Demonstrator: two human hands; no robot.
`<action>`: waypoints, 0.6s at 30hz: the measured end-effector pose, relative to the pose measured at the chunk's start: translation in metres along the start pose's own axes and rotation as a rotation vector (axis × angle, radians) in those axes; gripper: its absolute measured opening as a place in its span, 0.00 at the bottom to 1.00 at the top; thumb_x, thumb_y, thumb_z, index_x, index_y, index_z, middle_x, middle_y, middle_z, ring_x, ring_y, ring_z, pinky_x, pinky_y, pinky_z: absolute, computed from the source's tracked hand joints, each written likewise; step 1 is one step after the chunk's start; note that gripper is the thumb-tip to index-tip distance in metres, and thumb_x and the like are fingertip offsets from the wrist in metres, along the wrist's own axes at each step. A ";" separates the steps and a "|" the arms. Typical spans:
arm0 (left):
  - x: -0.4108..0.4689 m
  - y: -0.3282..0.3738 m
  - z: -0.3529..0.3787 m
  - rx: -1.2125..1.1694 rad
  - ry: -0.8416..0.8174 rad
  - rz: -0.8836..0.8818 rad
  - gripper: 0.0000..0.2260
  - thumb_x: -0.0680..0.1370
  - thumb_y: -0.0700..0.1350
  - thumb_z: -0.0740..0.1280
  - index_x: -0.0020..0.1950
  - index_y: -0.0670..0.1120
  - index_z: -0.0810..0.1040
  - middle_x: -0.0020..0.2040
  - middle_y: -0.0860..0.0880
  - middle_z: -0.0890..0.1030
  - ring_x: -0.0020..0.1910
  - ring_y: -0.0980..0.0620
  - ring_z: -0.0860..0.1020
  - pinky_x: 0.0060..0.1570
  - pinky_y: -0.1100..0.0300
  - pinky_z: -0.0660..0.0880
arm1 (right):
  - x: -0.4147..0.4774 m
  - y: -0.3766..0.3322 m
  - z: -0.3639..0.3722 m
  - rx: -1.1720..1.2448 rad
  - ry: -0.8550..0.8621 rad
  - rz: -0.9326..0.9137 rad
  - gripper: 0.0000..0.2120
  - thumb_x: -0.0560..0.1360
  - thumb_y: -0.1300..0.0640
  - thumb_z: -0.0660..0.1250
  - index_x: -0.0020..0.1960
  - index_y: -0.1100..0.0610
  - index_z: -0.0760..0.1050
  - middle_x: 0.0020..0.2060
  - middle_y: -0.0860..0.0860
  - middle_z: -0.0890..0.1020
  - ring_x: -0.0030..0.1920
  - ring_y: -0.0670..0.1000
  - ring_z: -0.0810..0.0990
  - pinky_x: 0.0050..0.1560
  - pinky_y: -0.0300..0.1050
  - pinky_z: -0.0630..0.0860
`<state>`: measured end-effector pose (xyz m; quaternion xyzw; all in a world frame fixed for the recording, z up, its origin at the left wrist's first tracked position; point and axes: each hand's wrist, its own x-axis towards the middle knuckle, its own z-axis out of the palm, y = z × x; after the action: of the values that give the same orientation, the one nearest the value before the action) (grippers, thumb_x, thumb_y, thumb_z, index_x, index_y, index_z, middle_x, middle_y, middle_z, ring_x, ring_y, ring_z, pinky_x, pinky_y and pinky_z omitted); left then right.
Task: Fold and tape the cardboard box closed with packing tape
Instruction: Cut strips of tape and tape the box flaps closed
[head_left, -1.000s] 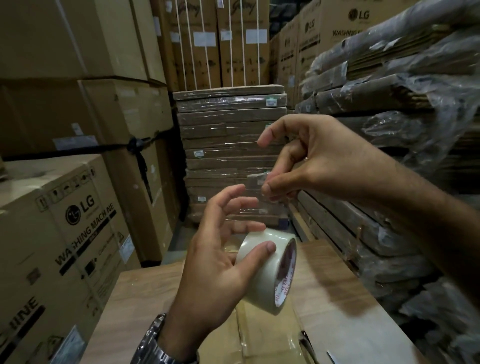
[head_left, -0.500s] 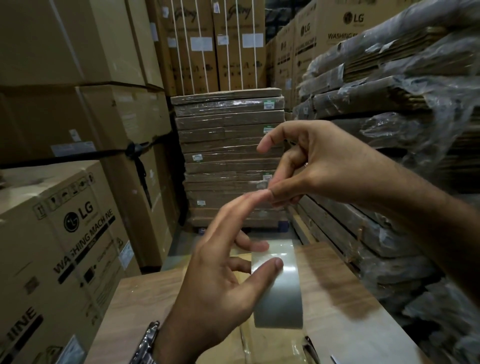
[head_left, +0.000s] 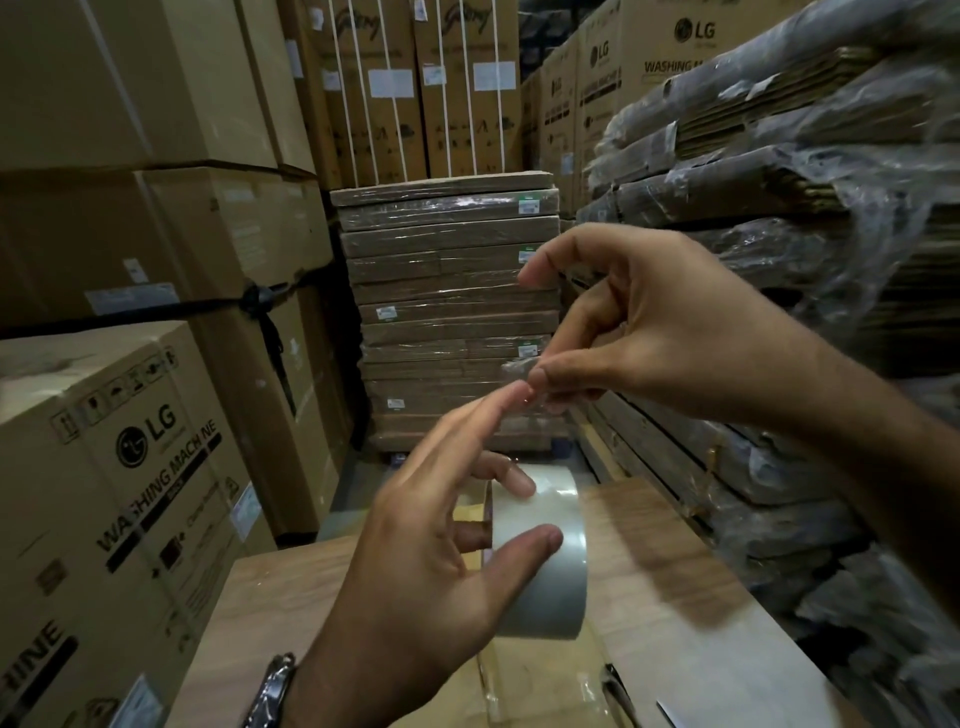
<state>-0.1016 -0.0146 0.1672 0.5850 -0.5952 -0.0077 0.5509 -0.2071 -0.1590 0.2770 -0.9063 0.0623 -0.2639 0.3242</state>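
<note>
The left hand (head_left: 431, 561) grips a roll of clear packing tape (head_left: 545, 587), thumb across the near side of its outer face and a finger curled over the far edge. Its index finger points up and touches the right hand's fingertips. The right hand (head_left: 660, 338), raised above and beyond the roll, pinches the crumpled free end of the tape (head_left: 519, 369) between thumb and fingers, its index finger lifted clear. The roll hangs in the air over a flat wood-grain panel, seemingly the top of the cardboard box (head_left: 675, 597), where a glossy strip of tape (head_left: 498, 691) runs along the near centre. A metal wristwatch (head_left: 270, 691) sits on the left wrist. An LG washing machine carton (head_left: 130, 493) stands at left, shrink-wrapped flat packs (head_left: 452, 312) are stacked far centre, and plastic-wrapped bundles of flattened cardboard (head_left: 779, 182) fill the right.
</note>
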 end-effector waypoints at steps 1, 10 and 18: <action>0.000 0.000 0.000 -0.005 0.003 0.004 0.35 0.69 0.42 0.75 0.72 0.62 0.67 0.66 0.59 0.72 0.56 0.49 0.78 0.43 0.59 0.81 | -0.001 -0.002 0.000 -0.011 0.010 -0.014 0.27 0.65 0.61 0.75 0.61 0.52 0.70 0.35 0.50 0.85 0.34 0.46 0.85 0.39 0.44 0.83; -0.001 0.006 0.000 -0.020 0.006 0.034 0.36 0.69 0.40 0.75 0.72 0.60 0.66 0.68 0.59 0.70 0.60 0.50 0.77 0.42 0.60 0.82 | -0.004 -0.003 0.000 -0.058 0.064 -0.105 0.28 0.66 0.61 0.75 0.63 0.52 0.70 0.33 0.50 0.84 0.34 0.43 0.84 0.39 0.41 0.83; -0.001 0.021 0.000 -0.016 0.035 0.093 0.38 0.68 0.40 0.77 0.72 0.60 0.66 0.67 0.60 0.71 0.59 0.52 0.78 0.41 0.61 0.82 | -0.015 -0.005 0.002 -0.447 0.250 -0.412 0.31 0.67 0.54 0.70 0.68 0.57 0.69 0.37 0.39 0.79 0.40 0.37 0.80 0.47 0.21 0.72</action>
<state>-0.1161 -0.0076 0.1806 0.5523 -0.6120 0.0234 0.5656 -0.2193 -0.1497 0.2720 -0.9091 -0.0267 -0.4131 0.0466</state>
